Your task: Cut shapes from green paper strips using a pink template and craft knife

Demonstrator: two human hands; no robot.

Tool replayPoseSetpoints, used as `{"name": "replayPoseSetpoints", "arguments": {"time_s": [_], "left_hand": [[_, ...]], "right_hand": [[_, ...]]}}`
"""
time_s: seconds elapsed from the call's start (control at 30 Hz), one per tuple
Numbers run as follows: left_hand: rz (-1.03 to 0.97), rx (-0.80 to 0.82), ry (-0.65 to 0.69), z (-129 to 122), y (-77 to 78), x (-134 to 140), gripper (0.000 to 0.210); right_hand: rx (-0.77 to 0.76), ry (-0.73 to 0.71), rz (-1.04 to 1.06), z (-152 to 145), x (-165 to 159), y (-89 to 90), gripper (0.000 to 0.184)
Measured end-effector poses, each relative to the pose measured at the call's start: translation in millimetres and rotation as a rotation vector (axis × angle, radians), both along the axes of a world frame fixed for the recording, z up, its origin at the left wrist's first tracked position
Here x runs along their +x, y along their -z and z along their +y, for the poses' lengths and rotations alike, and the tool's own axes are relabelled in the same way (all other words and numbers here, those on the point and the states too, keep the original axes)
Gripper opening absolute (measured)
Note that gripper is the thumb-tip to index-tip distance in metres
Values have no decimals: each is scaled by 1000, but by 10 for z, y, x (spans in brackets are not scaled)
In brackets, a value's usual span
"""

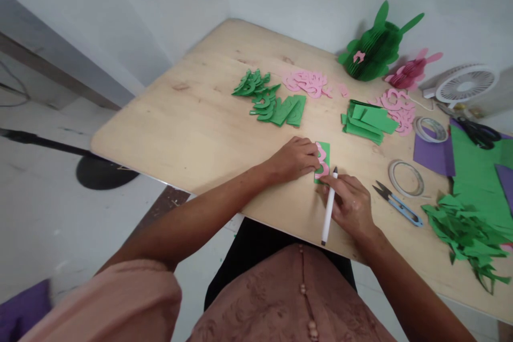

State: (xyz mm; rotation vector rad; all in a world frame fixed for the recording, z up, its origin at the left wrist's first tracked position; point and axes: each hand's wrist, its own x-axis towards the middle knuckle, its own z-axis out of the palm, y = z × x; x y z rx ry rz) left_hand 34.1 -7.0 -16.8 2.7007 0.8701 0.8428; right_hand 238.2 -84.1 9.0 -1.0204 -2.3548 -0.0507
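On the wooden table lies a green paper strip (327, 150) with a curvy pink paper cutout (321, 170) flat on top of it. My left hand (294, 159) bends its fingers over the left edge of both pieces and presses them down. A white marker pen (329, 211) with dark ends is tucked in the fingers of my right hand (352, 206), slanting toward the table's front edge. The right fingertips touch the lower end of the strip; part of them is hidden behind the marker.
Cut green pieces (266, 101), pink cutouts (305, 83) and green strips (368, 122) lie beyond my hands. To the right are thread snips (401, 207), tape rolls (424, 179), black scissors (479, 131), green scraps (467, 230) and a white fan (467, 85). Paper rabbit shapes (372, 51) stand behind.
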Motion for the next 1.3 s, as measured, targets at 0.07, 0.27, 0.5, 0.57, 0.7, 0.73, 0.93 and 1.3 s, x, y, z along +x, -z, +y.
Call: {"name": "replayPoseSetpoints", "arguments": {"time_s": [0.07, 0.27, 0.5, 0.57, 0.7, 0.73, 0.93, 1.3], "left_hand": [[-2, -1, 1, -2, -3, -3, 15], [-8, -3, 5, -4, -7, -3, 14], [-11, -17, 3, -1, 7, 5, 13], [-13, -16, 5, -5, 3, 2, 13], [-19, -6, 7, -21, -20, -24, 16], [-20, -3, 2, -25, -27, -35, 16], [-22, 13, -26, -38, -61, -83, 17], [9, 44, -36, -68, -69, -75, 21]], "right_hand": [[-3, 4, -2, -3, -2, -2, 18], [7, 11, -11, -7, 5, 8, 19], [-1, 13, -24, -6, 2, 7, 21], [-3, 13, -23, -7, 5, 14, 22], [18, 12, -17, -12, 13, 33, 22], [23, 10, -16, -13, 15, 37, 22], [27, 9, 6, -23, 1, 35, 24], [24, 25, -4, -34, -13, 23, 26]]}}
